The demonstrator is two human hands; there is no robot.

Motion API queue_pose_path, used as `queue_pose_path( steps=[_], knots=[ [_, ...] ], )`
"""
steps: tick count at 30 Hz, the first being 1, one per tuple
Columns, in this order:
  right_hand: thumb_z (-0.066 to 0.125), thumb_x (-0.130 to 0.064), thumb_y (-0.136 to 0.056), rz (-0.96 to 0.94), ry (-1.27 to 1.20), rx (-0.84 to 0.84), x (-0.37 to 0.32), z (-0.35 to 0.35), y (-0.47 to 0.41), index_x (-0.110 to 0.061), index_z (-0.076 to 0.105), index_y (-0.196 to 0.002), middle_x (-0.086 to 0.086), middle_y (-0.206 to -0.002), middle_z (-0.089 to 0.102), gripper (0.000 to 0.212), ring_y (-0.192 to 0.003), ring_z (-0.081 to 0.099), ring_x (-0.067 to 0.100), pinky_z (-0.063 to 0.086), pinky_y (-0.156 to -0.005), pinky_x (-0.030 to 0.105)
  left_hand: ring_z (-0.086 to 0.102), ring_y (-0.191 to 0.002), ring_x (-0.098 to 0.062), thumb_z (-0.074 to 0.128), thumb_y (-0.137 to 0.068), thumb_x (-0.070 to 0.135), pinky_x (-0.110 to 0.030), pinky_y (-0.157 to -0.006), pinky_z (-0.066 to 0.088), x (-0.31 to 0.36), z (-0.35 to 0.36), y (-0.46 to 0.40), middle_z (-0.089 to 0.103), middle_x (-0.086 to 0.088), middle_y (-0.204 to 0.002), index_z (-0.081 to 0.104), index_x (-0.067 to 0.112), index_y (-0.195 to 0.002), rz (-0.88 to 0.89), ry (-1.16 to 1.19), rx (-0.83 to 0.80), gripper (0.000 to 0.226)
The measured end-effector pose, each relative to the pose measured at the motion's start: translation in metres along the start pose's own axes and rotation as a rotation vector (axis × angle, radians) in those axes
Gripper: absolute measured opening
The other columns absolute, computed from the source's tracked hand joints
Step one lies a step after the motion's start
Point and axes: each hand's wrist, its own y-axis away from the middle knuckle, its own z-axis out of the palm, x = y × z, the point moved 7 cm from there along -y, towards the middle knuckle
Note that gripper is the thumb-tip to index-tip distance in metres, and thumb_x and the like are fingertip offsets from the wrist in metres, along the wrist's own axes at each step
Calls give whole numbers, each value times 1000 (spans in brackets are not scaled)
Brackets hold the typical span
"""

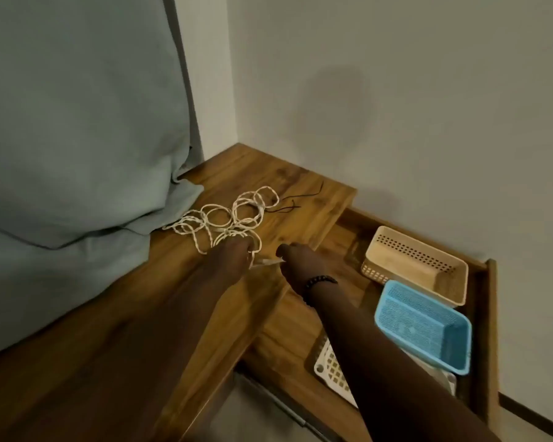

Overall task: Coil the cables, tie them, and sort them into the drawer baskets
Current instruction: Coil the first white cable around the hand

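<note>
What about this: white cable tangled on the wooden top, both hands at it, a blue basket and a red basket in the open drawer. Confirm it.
One thing is wrong: no basket is red. Beside the blue basket in the drawer stands a beige basket, as the head view shows. The rest holds: cable tangled, left hand and right hand at it.

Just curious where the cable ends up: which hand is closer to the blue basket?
The right hand. It pinches a cable strand at the wooden top's edge, beside the open drawer holding the blue basket. The left hand grips the cable farther left.
</note>
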Motion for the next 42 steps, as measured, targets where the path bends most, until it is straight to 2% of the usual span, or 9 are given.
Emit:
queue_pose_path(
  steps=[7,12,18,22,27,30,35,39,42],
  knots=[
    [55,-18,-96,65,200,-33,-8,42,-38,-15,49,-134,16,-137,42,39,-124,41,35,43,-100,45,68,-89,-20,54,-92,7,-36,-77,57,-44,0,-31,68,-3,-107,67,19,-107,-10,63,-37,22],
    [53,-28,-97,56,164,22,-3,43,-51,-13,60,-121,14,-126,48,29,-115,47,31,46,-94,41,66,-92,-20,54,-94,12,-33,-74,54,-39,-3,-40,68,-4,-108,65,15,-111,100,105,-6,21],
    [60,-20,-93,16,-206,373,-4,-56,-78,-16,70,-108,8,-114,58,19,-98,55,21,48,-79,27,62,-91,-15,44,-100,23,-34,-75,52,-12,-44,-78,69,-1,-104,65,18,-111,113,344,150,24],
    [66,-3,-87,-253,-261,641,-30,-152,-73,-12,75,-102,9,-113,60,19,-94,62,20,56,-80,27,57,-83,-6,45,-102,24,-13,-67,43,17,-92,-103,65,1,-101,60,17,-119,48,568,194,24],
    [61,9,-85,-481,-519,801,-47,-240,-63,-10,76,-100,6,-120,66,29,-110,63,15,53,-90,20,61,-110,-8,59,-94,29,-24,-89,51,43,-149,-129,63,6,-120,46,22,-135,132,868,200,43],
    [57,12,-87,-540,-746,814,-51,-274,-62,-8,74,-105,4,-125,66,32,-118,60,11,53,-95,26,68,-86,3,54,-98,16,-12,-73,52,66,-191,-134,68,12,-97,55,22,-120,190,946,203,23],
    [52,-14,-99,-432,-1091,767,-42,-293,-63,-18,57,-133,4,-135,59,34,-118,61,11,55,-94,36,62,-69,-16,44,-103,27,-28,-61,58,85,-248,-136,63,-2,-84,62,24,-106,226,898,431,19],
    [30,-45,-103,-300,-1385,368,-35,-277,-62,-7,52,-126,15,-98,73,49,-90,72,30,56,-84,40,56,-72,-6,43,-103,29,-21,-62,47,103,-275,-131,61,13,-84,65,21,-108,227,750,651,24],
    [33,-56,-96,-333,-1301,344,-15,-280,-53,-7,67,-94,4,-67,56,60,-65,60,22,54,-75,33,49,-63,-8,46,-101,25,-21,-53,39,114,-278,-139,59,8,-78,68,20,-101,183,895,533,22]
  ],
)
